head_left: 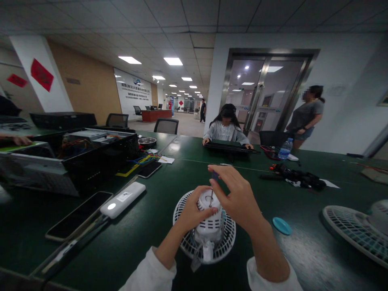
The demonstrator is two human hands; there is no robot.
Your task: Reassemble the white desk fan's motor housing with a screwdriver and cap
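Left hand: curled low, fingers wrapped forward. Right hand: just up-right of your left hand, fingers arched, tips pinched inward. Left forearm and right forearm converge forward.

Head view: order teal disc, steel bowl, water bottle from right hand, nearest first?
From the right hand:
1. Teal disc, on the table just right of the hand.
2. Water bottle, farther ahead, on the right.
3. Steel bowl, far side, left.

The right hand hides most of the screwdriver handle; the left hand covers part of the white fan motor housing. A second desk fan is cut off by the right edge; the wall sign lettering is too small to read.
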